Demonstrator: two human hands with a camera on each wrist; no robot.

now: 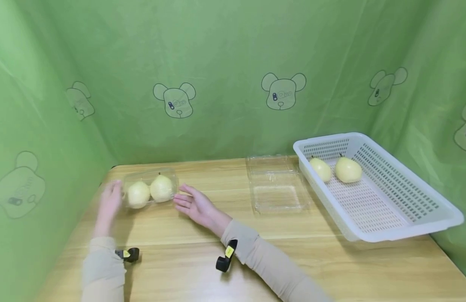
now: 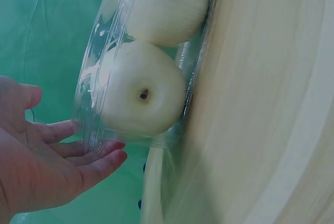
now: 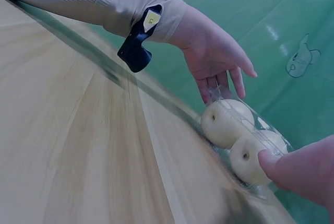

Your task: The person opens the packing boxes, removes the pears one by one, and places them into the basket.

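A clear plastic clamshell box (image 1: 151,188) stands at the table's far left, with two pale yellow pears (image 1: 162,188) inside. My left hand (image 1: 111,199) is at the box's left end. Its fingers look extended and touch the plastic in the left wrist view, while the thumb stands away from it. On the opposite end, my right hand (image 1: 196,207) has its fingers stretched toward the box, at or very near its wall. Its thumb (image 3: 292,169) appears in front of the nearer pear in the right wrist view; contact there is unclear.
Another clear clamshell box (image 1: 276,184) lies opened out at the back middle of the wooden table (image 1: 187,260). To its right stands a white perforated basket (image 1: 410,233) holding two pears (image 1: 347,170). Green curtains (image 1: 225,50) enclose the back and sides.
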